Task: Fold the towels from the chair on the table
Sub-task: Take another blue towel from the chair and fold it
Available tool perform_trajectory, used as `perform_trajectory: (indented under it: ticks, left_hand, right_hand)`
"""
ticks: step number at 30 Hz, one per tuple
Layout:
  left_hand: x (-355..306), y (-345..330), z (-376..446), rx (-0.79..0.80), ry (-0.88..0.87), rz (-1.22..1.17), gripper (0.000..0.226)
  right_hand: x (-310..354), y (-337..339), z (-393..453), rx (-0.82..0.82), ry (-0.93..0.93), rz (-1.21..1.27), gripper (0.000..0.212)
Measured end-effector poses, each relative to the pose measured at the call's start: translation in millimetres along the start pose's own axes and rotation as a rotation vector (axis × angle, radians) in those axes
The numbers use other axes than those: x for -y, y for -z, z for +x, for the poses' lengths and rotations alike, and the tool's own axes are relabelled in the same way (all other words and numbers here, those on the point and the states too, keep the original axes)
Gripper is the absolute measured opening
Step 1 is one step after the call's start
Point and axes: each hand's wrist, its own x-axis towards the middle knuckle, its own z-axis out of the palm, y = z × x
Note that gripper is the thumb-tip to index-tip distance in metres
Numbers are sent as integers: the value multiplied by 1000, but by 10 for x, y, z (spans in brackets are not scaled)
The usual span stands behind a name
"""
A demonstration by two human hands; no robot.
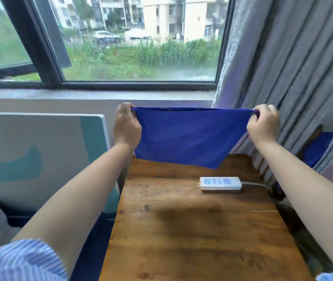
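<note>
The left hand [127, 126] and the right hand [262, 124] hold a blue towel [187, 136] up in the air above the far end of the wooden desk [192, 230]. Each hand's fingers are pinched on one top corner, so the upper edge is pulled taut between them while the cloth hangs down, its lowest corner near the desk but, as far as I can tell, not resting on it. The towel looks doubled over already, though the layers are hard to separate by eye.

No folded towel lies on the desk; only a white power strip [220, 183] sits there, toward the far right. More blue cloth [317, 149] shows at the right edge beside the grey curtain [295, 67], probably another towel waiting on the chair, which is mostly hidden. So the task seems to be at an early stage: this towel needs laying down and folding, and at least one more likely remains.
</note>
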Motion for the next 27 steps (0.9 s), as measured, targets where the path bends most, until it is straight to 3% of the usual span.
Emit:
perform_trajectory:
  ticks: [3, 5, 7, 8, 12, 16, 18, 23, 27]
  left_hand:
    - [-67, -11, 122, 314, 69, 369, 25]
    - [-98, 39, 164, 279, 21, 484, 26]
    - [-135, 74, 153, 106, -127, 428, 25]
    - [-163, 75, 162, 86, -188, 432, 25]
    - [-227, 37, 189, 285, -214, 718, 28]
    - [-173, 61, 180, 209, -330, 878, 28]
    - [-160, 36, 197, 247, -365, 930, 28]
    - [-139, 14, 180, 319, -142, 944, 31]
    - [-153, 12, 266, 226, -28, 837, 31]
  right_hand:
    - [-22, 63, 111, 283, 30, -216, 25]
    - [-18, 146, 161, 190, 31, -188, 27]
    - [4, 216, 197, -76, 15, -80, 26]
    - [19, 221, 228, -127, -5, -30, 26]
    - [-13, 132, 277, 187, -82, -151, 29]
    - [-169, 126, 295, 80, -113, -124, 28]
    - [-195, 110, 355, 130, -96, -143, 28]
    - [-127, -19, 350, 249, 18, -211, 31]
    - [-96, -82, 375, 219, 45, -151, 30]
